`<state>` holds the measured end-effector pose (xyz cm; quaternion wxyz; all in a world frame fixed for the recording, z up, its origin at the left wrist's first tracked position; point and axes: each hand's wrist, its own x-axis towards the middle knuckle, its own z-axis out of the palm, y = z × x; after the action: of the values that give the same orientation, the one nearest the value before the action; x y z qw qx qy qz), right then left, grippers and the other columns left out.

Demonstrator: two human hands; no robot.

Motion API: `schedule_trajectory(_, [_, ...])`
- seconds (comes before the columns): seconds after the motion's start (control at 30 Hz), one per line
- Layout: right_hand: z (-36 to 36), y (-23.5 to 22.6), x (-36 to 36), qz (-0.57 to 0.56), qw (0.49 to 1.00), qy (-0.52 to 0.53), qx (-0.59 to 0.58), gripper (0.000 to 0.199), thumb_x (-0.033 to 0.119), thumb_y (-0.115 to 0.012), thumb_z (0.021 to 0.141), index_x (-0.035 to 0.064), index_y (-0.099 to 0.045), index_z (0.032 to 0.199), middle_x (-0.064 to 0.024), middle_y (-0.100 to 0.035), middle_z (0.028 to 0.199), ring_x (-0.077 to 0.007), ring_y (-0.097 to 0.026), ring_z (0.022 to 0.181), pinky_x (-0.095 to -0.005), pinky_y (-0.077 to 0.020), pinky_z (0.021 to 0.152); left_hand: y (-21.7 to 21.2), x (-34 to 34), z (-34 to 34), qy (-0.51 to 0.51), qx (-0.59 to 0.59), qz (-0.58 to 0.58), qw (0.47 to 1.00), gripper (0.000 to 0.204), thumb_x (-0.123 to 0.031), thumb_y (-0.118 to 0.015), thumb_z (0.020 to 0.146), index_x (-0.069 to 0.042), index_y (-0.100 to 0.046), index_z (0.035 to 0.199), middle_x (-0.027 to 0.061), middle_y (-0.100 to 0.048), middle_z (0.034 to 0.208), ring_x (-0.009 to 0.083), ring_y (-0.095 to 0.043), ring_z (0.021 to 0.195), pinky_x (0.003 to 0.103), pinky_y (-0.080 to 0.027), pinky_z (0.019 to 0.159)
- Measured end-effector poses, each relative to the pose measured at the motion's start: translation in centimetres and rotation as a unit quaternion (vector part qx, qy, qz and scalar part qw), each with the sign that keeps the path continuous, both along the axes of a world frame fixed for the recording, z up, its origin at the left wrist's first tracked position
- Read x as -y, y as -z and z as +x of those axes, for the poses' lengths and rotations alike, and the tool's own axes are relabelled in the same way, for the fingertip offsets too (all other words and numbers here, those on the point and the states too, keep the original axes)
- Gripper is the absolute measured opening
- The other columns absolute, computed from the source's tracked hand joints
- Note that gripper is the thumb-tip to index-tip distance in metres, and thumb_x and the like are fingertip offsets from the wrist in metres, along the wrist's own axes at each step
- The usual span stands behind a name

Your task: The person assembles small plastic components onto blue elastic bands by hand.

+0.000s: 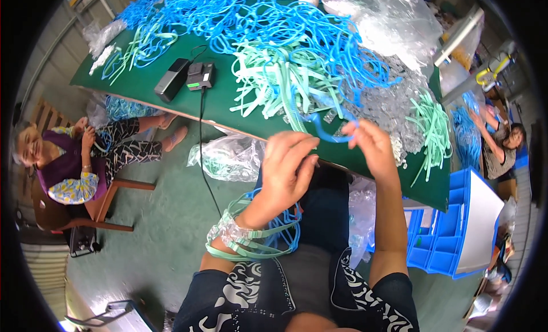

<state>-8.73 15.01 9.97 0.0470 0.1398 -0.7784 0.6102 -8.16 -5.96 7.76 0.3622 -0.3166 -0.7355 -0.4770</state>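
Observation:
My right hand [374,146] pinches a blue cord [334,139], which curves in a loop above the table's near edge. Just left of it is my left hand [285,166], its thumb and forefinger apart and nothing visible between them. The end of a pale green strap [295,122] runs down behind its fingers, and I cannot tell whether they touch it. Several finished-looking loops of green and blue strap with clear plastic pieces [234,232] hang around my left wrist. Ahead of my hands lies a pile of pale green straps [274,75].
Tangled blue cords [245,12] cover the far side of the green table [137,86]. Clear plastic pieces [388,95] and more green straps [432,132] lie at right. A black charger [200,75] trails a cable. Blue bins [445,235] stand lower right. One person [74,161] sits left, another [502,143] right.

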Motion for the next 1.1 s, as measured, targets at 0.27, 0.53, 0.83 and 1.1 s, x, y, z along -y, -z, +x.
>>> schedule_trajectory(0.27, [6.9,1.0,-0.2,0.026,0.988,-0.136,0.070,0.017,0.012,-0.060,0.083,0.0001,-0.063,0.095,-0.0128,-0.062,0.079,-0.0165,-0.059,0.071,-0.0277,-0.0459,0.066,-0.9,-1.2,4.0,0.157,0.188,-0.190,0.951,0.027,-0.011,-0.064,0.078,-0.004,-0.059,0.103,0.0089,-0.059,0.067,0.0266,-0.058,0.060,0.037,-0.044,0.057])
schedule_trajectory(0.53, [9.7,5.7,-18.1,0.508,0.769,0.366,-0.131,0.021,-0.001,-0.061,0.070,0.0094,-0.066,0.088,-0.0079,-0.059,0.094,-0.0284,-0.055,0.089,-0.0373,-0.0468,0.075,0.2,-1.8,5.0,0.317,0.362,-0.118,0.869,0.011,-0.006,-0.054,0.086,0.000,-0.062,0.090,0.0104,-0.059,0.071,0.0222,-0.056,0.060,0.032,-0.043,0.057])
schedule_trajectory(0.83, [10.8,5.5,-16.0,0.352,0.890,0.273,-0.095,0.008,0.001,-0.060,0.080,0.0025,-0.061,0.088,-0.0077,-0.059,0.086,-0.0197,-0.057,0.079,-0.0295,-0.0456,0.068,2.1,-1.8,5.5,0.339,0.501,-0.030,0.796,0.015,-0.011,-0.047,0.093,0.000,-0.055,0.097,0.0038,-0.053,0.067,0.0096,-0.050,0.060,0.024,-0.041,0.056])
schedule_trajectory(1.1, [13.5,4.6,-2.9,-0.136,0.973,0.116,0.146,0.023,0.004,-0.050,0.090,0.0004,-0.050,0.112,-0.0039,-0.055,0.076,-0.0052,-0.050,0.062,-0.0171,-0.0401,0.056,4.1,-2.9,5.2,0.314,0.573,0.157,0.741,0.021,-0.013,-0.049,0.093,0.001,-0.056,0.107,-0.0013,-0.051,0.072,0.0047,-0.045,0.063,0.020,-0.038,0.058])
